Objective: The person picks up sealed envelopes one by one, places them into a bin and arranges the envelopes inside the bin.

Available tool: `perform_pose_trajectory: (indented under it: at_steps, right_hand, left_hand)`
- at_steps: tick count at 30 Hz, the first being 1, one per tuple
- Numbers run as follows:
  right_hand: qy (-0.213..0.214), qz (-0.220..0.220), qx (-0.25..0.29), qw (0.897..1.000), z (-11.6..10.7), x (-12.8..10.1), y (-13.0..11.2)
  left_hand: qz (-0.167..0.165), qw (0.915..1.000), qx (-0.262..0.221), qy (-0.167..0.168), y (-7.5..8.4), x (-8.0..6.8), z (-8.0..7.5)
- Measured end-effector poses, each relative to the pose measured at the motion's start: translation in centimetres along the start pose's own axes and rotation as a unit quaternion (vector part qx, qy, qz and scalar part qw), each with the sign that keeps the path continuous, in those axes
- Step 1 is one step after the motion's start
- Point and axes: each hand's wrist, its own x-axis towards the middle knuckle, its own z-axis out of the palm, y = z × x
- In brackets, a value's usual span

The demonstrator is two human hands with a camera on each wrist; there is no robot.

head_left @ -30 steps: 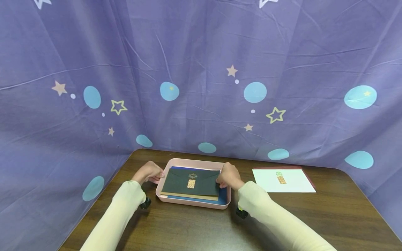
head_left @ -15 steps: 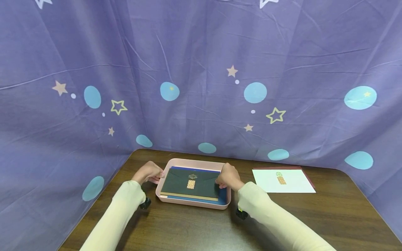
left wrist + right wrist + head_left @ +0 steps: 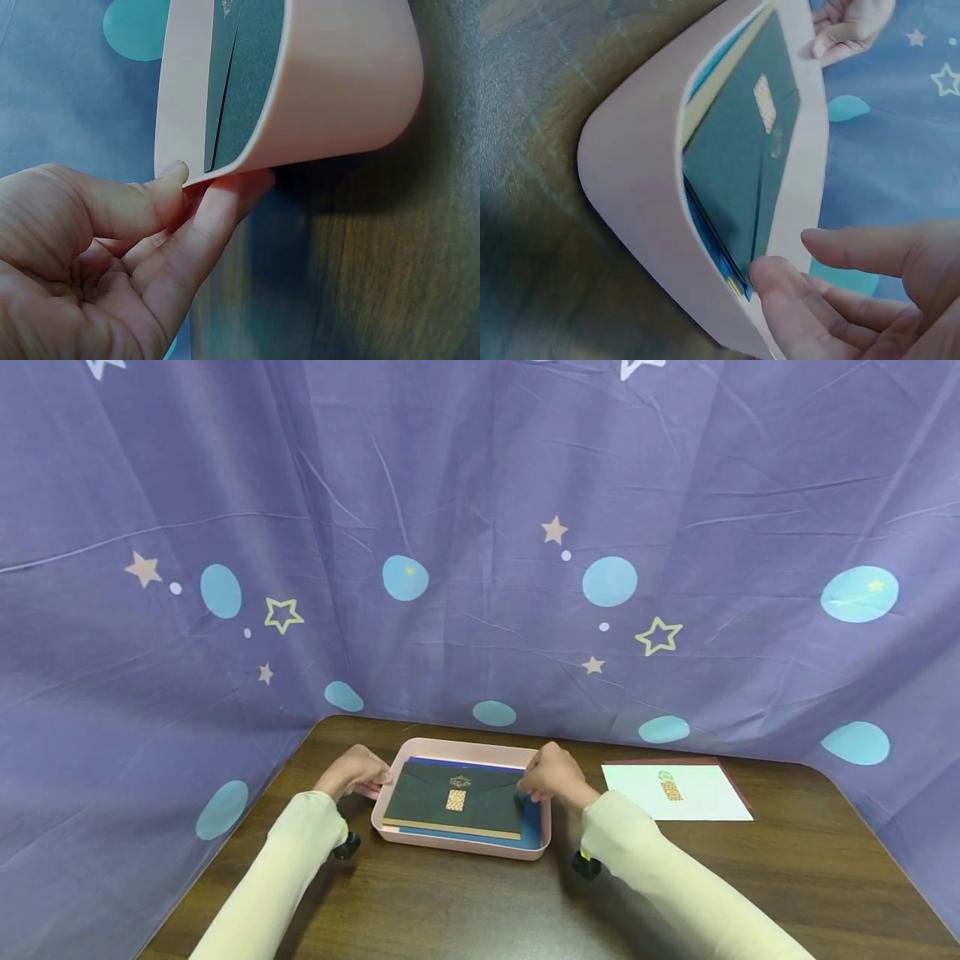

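Observation:
A shallow pink tray (image 3: 465, 850) holds a stack of envelopes. On top lies a dark green envelope (image 3: 427, 795) with a gold emblem and a patterned gold label; tan and blue edges (image 3: 531, 828) show beneath it. My left hand (image 3: 358, 771) pinches the tray's left rim, thumb on one side and fingers on the other, as the left wrist view shows. Over the tray's right end is my right hand (image 3: 557, 774). In the right wrist view its thumb and forefinger stand apart, with a fingertip (image 3: 772, 274) right at the green envelope's corner.
Right of the tray, a white envelope (image 3: 705, 797) with a green and gold print lies over a dark red one (image 3: 690, 760) on the brown wooden table (image 3: 480, 910). A purple curtain (image 3: 480, 527) with stars and dots hangs behind.
The green envelope's near edge has settled lower over the tan one. My right hand has loosened and shifted slightly up and to the right. My left hand stays at the rim.

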Motion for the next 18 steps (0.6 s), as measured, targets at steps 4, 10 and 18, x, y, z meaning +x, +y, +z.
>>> perform_pose_trajectory:
  at_steps: [4,10,18]
  right_hand:
    - [-0.016,-0.01,0.031,0.999,-1.2,0.1,0.5]
    - [-0.011,-0.048,0.059,0.997,-4.0,0.1,1.6]
    - [0.004,-0.067,0.083,0.994,-8.9,-0.1,3.7]
  left_hand:
    - [0.0,1.0,0.0,0.0,0.0,0.0,0.0]
    - [-0.001,1.0,-0.002,-0.002,0.0,0.1,0.0]
    - [-0.002,1.0,-0.002,-0.001,0.1,0.2,0.0]
